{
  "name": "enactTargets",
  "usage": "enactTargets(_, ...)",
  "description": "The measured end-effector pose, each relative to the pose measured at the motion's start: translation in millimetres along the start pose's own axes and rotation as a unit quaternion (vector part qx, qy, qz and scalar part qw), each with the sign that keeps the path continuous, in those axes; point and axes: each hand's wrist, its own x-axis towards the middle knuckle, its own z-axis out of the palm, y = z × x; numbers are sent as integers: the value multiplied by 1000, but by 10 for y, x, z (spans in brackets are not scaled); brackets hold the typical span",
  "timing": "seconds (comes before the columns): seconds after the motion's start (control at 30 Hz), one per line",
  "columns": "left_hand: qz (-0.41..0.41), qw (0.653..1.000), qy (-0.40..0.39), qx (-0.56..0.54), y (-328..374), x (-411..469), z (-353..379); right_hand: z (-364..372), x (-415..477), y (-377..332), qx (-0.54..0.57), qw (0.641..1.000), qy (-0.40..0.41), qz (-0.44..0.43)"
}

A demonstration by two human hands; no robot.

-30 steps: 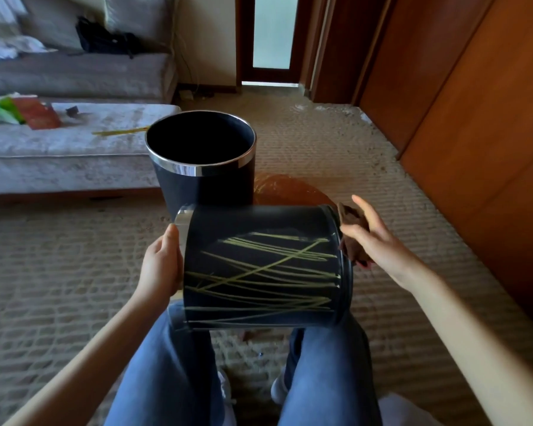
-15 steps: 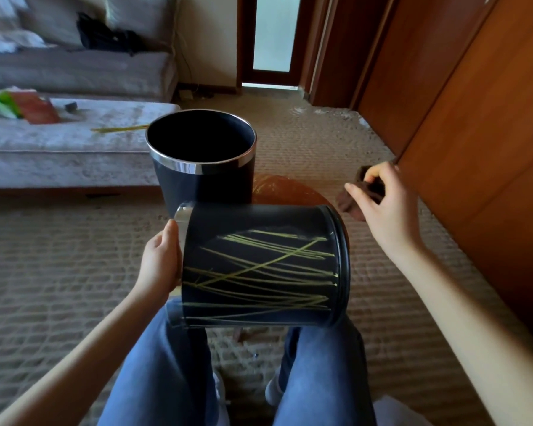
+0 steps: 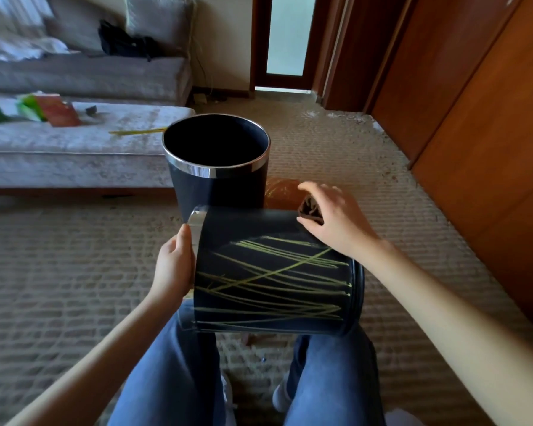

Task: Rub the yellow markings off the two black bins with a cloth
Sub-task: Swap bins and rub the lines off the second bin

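A beige ribbed carpet (image 3: 74,272) covers the floor, with a grey sofa (image 3: 90,72) at the far side. A black round bin (image 3: 259,229) scribbled with yellow lines (image 3: 274,270) lies on its side across the person's blue jeans (image 3: 166,379). Just behind it a second black bin (image 3: 219,192), chrome-rimmed, stands upright. At its open end the left hand (image 3: 173,269) grips the rim, thumb outside. On its upper side, near the base, the right hand (image 3: 336,222) curls its fingers round a bunched brown cloth (image 3: 310,210), which touches the wall.
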Motion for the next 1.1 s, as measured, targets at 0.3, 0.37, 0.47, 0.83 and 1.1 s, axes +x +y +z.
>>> enactTargets(0.3, -20, 999, -26, 23, 92, 69, -10, -82, -231, 34, -2, 992, -111, 55)
enactTargets(0.37, -15, 999, -34, 22, 163, 93, 11, -121, -245, 60, -24, 991, -124, 44)
enactTargets(0.47, -13, 999, -43, 16, 238, 122, 39, -142, -215, 107, -60, 995, -80, -12)
enactTargets(0.83, -46, 996, -57, -51, 212, 201, 62, -38, -59, 142, 56, 996, -56, 51)
enactTargets(1.1, -51, 997, -49, -37, 187, 307, 65, -86, -1042, -134, 4, 997, 80, -22)
